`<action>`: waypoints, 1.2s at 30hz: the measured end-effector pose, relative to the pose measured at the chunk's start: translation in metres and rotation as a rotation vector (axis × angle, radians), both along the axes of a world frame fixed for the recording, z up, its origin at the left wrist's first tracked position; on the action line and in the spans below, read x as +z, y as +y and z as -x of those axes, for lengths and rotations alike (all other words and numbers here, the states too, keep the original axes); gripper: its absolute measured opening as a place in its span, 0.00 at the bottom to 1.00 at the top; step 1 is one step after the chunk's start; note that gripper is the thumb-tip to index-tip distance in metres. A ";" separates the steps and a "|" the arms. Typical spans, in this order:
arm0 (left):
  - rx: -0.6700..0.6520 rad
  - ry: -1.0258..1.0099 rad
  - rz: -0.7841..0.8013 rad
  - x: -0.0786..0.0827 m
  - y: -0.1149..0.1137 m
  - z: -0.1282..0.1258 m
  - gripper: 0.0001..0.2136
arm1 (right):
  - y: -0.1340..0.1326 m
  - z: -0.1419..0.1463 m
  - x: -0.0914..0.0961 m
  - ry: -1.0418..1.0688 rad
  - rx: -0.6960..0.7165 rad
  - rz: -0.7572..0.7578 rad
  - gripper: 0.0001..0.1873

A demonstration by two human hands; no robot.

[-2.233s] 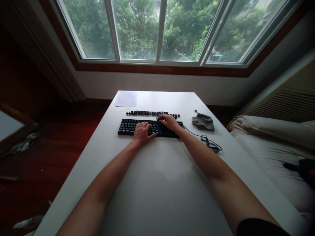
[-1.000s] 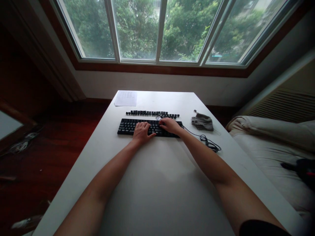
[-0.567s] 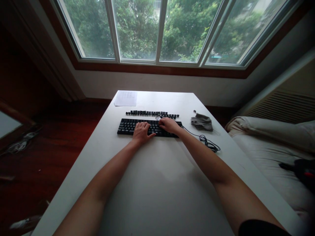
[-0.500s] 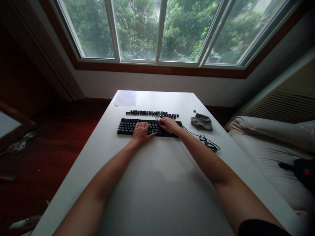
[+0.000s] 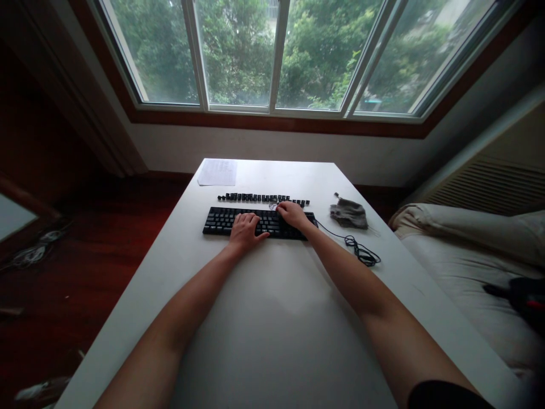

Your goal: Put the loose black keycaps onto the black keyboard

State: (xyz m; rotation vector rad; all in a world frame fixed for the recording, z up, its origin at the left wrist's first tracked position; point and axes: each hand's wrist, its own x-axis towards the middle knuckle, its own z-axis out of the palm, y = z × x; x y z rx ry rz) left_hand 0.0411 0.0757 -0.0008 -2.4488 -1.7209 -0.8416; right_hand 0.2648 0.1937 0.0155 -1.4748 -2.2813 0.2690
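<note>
At centre frame on the white flat-topped bench (image 5: 272,329), the left hand (image 5: 244,230) lies spread, gripping nothing, on the black rectangular keyboard (image 5: 219,221), while the right hand (image 5: 293,214) curls, contents untellable, below small black keycaps (image 5: 254,198).

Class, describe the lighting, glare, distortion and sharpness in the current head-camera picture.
Head view: daylight from the window, glare whitening the far end of the table; the left floor in deep gloom; table edges splaying towards the camera, suggesting a wide-angle lens; lower left corner soft; legends unreadable on the keyboard and loose keycaps.
</note>
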 end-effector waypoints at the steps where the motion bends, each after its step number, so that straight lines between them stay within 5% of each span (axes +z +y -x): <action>1: 0.001 0.004 0.002 0.000 0.000 0.000 0.21 | 0.000 0.004 -0.001 -0.018 -0.014 -0.026 0.12; 10: -0.007 -0.003 -0.015 -0.002 0.000 0.000 0.21 | -0.003 0.027 -0.011 -0.206 -0.052 -0.142 0.13; 24: -0.007 -0.003 -0.012 -0.003 0.000 -0.001 0.21 | 0.005 0.028 -0.021 -0.295 0.002 -0.047 0.15; 31: -0.005 0.017 -0.018 -0.003 0.002 -0.001 0.22 | 0.008 0.011 -0.012 -0.125 0.018 0.037 0.17; 36: -0.009 0.013 -0.038 -0.005 0.005 0.000 0.23 | -0.011 -0.012 -0.008 0.007 0.060 -0.059 0.13</action>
